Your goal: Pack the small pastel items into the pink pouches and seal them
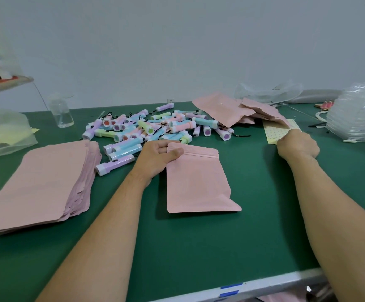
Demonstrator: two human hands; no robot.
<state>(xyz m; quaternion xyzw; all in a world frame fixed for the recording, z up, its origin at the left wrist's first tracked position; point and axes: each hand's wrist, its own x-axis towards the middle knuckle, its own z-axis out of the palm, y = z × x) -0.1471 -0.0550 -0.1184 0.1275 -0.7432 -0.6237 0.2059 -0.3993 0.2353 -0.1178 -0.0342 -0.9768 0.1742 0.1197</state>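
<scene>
Here, a single pink pouch lies flat on the green desk, near the middle, its zip strip at the far end and its bottom gusset splayed out toward the person. The left hand pinches the pouch's far left corner, thumb on top and the fingers curled beneath the edge.

The right hand rests on the desk well to the right of the pouch, at the near corner of a dotted yellow sheet. Its fingers are curled under and seen only from behind, so I cannot tell whether they hold the sheet or merely touch it.

Just beyond the left hand spreads a loose pile of pastel mini flashlights in blue, pink, green and lilac, some with black wrist cords. A few lie apart from the pile, close beside the left wrist.

To the left of them sits a tall stack of flat pink pouches, its edges slightly fanned. At the back right, a heap of pink pouches lies jumbled, partly covering the far end of the yellow sheet.

A clear bottle stands upright at the back left of the desk, with a clear plastic bag beside it at the left edge. A stack of clear plastic trays sits at the far right.
</scene>
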